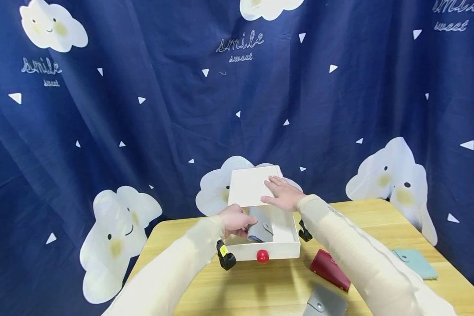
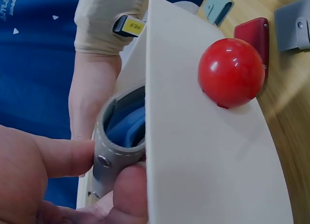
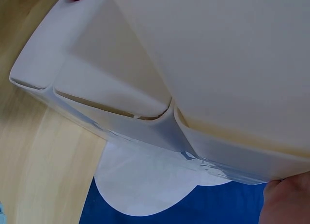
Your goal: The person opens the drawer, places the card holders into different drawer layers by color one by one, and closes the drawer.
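A white box [image 1: 246,186] stands on the table with its drawer [image 1: 241,251] pulled out toward me; a red knob [image 1: 262,256] sits on the drawer front. My left hand [image 1: 235,219] reaches into the drawer and pinches a grey snap card holder [image 1: 261,229] between thumb and fingers. In the left wrist view the card holder [image 2: 116,158] shows its open end, with blue inside, right behind the drawer front [image 2: 203,151]. My right hand [image 1: 283,193] rests on the box top near its right edge, fingers straight and spread. Its fingertips are mostly outside the right wrist view.
Right of the box lie a dark red card holder [image 1: 331,270], a grey one [image 1: 324,303] near the front, and a light blue one [image 1: 415,263] beyond my right sleeve [image 1: 351,245]. A navy curtain [image 1: 174,109] hangs behind the wooden table [image 1: 193,276].
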A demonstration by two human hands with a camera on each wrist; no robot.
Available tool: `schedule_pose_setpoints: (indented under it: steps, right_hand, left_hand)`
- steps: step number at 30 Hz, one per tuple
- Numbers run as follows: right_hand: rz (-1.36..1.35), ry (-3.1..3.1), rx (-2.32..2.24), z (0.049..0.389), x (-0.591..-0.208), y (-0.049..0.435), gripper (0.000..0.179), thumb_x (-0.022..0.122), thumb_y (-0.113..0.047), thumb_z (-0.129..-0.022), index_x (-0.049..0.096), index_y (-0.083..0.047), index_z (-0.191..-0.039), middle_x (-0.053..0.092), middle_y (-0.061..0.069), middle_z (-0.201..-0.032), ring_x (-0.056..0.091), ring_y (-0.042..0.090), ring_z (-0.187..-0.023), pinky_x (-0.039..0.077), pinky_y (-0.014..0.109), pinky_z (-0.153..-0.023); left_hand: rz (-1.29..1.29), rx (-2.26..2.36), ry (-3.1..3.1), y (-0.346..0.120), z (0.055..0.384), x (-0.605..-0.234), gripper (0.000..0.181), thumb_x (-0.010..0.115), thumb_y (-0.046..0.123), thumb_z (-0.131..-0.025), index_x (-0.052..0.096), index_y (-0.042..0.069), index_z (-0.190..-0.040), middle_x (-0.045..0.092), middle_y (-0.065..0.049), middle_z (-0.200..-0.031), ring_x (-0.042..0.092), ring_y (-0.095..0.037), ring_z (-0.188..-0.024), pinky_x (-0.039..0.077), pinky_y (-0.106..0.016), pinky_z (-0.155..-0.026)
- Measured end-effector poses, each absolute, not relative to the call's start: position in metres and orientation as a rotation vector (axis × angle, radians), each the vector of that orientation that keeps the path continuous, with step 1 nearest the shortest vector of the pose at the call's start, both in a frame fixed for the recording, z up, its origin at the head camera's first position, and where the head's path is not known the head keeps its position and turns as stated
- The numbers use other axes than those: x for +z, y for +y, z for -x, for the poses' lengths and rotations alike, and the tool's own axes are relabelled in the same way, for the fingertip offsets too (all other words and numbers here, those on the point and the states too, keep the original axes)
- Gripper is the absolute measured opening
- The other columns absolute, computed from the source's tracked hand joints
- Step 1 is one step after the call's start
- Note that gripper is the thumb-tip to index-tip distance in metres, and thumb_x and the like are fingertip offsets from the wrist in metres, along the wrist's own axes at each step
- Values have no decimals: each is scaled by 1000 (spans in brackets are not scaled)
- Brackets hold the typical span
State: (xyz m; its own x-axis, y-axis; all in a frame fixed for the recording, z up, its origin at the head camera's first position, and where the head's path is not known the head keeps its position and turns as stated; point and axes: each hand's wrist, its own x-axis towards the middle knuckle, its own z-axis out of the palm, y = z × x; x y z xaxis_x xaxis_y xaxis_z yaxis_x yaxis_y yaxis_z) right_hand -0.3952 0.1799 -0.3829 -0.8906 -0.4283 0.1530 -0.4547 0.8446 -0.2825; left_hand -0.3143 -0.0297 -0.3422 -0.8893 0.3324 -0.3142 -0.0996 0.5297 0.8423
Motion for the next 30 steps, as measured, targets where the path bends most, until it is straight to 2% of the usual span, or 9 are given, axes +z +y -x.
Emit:
schedule_pose_setpoints:
  steps: [11,20,30]
  right_hand:
    - [-712,-2924,481,395,-386,179,82,31,-66,-87,25,-9,-145,15,10,-151,7,24,-138,10,40,-110]
    - [-699,-2935,472,391,-379,178,83,30,-67,-87,24,-9,-145,14,10,-151,6,24,-138,10,40,-110]
    - [-723,-2902,502,392,-381,179,80,34,-64,-88,27,-7,-144,17,12,-150,9,26,-137,11,41,-109]
  left_hand:
    - [-128,1427,2219,-21,330,-348,17,57,7,-88,60,-9,-91,65,-14,-72,57,-16,-55,49,-21,-48]
    - [-74,1435,2235,-13,333,-352,20,56,10,-90,57,-9,-94,64,-15,-71,55,-12,-48,49,-19,-47]
    - [-27,1487,2388,0,328,-366,19,63,8,-83,58,-9,-90,64,-12,-70,58,-12,-50,51,-22,-53]
